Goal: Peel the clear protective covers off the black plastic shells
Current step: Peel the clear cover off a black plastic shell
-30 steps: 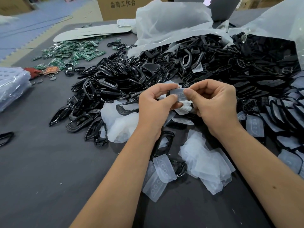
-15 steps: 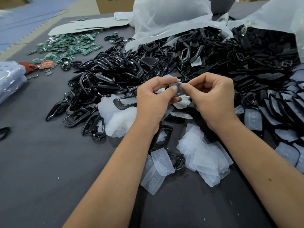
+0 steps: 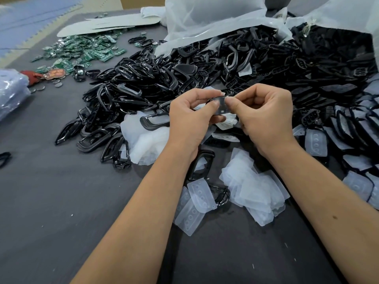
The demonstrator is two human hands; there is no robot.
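Note:
A black plastic shell (image 3: 222, 106) with a clear cover on its face is held above the table between both hands. My left hand (image 3: 190, 117) grips its left end, thumb on top. My right hand (image 3: 264, 113) pinches its right edge with thumb and forefinger, at the clear cover. A big heap of black shells (image 3: 155, 83) spreads behind the hands. Loose peeled clear covers (image 3: 254, 191) lie in a pile below my right wrist, with more (image 3: 192, 208) near my left forearm.
Covered shells (image 3: 356, 130) are lined up at the right. White plastic bags (image 3: 205, 19) stand at the back. Green circuit boards (image 3: 82, 52) and coin cells lie at the far left, a wrapped bundle (image 3: 10, 93) at the left edge. The dark table (image 3: 61, 201) carries all this.
Both hands have stayed together on the shell; the shell has turned slightly, and its dark face now shows more between the thumbs. The view has shifted a little.

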